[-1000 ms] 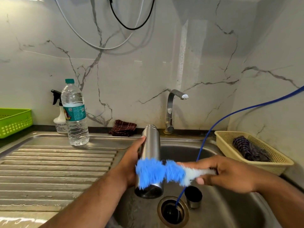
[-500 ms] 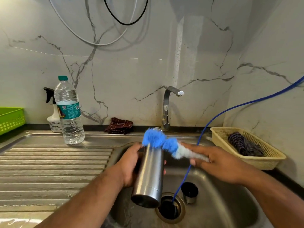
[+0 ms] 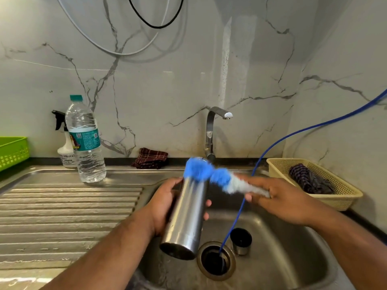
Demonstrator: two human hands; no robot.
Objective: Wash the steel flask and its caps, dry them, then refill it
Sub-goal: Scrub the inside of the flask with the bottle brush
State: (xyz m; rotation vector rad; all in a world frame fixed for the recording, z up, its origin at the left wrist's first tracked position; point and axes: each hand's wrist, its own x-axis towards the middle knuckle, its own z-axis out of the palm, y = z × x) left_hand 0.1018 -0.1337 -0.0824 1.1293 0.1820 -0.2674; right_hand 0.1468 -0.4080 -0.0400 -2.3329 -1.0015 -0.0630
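Head view, places taken from the tap (image 3: 210, 132). Steel flask (image 3: 186, 214) is in front of the tap, over the sink (image 3: 293, 258) basin, tilted with its base toward the camera and its mouth toward the tap. Left grip (image 3: 163, 208) is curled round the flask body. Right grip (image 3: 278, 197), right of the tap, is closed round the pale stem of a brush (image 3: 209, 174) whose blue head sits at the flask mouth.

Containers:
- A cap (image 3: 240, 240) stands mouth up on the basin floor, in front and right of the tap; its inside is dark, contents unreadable.
- Water bottle (image 3: 87, 143), left of the tap on the table, holds clear liquid.
- Spray bottle (image 3: 65, 147) stands just behind it.
- Beige basket (image 3: 345, 197), right of the tap, holds a dark striped cloth (image 3: 310, 182).
- Green basket (image 3: 12, 151), far left, is cut off by the frame edge; its contents are not visible.

The brush head is blurred and covers the flask mouth; whether it is inside cannot be told. A blue hose (image 3: 272, 147) ends in the drain (image 3: 215, 261).
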